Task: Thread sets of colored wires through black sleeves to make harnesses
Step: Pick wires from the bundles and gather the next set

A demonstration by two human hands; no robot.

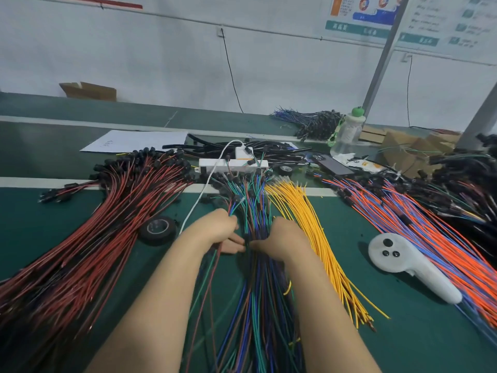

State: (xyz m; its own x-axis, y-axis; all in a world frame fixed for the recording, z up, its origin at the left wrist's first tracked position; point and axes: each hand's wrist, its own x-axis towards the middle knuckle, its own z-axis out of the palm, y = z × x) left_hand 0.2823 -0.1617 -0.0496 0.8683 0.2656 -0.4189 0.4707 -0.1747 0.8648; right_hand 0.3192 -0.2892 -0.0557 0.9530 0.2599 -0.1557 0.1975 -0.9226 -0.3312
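Green bench (403,332) w/ wire bundles (121,211), tape roll (158,228)

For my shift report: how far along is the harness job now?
Possibly done: the far pile by the bottle. In hand: the left hand holds a few blue-green wires, the right hand is among them. Left: red wires, yellow wires, orange wires lie loose.

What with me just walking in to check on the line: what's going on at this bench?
A person is sorting through the middle bundle of blue, green and brown wires on the green bench. The left hand grips a few strands pulled aside; the right hand holds the bundle beside it. Red-and-black wires, yellow wires and orange-and-blue wires lie in piles either side. The black sleeves lie at the back, untouched.
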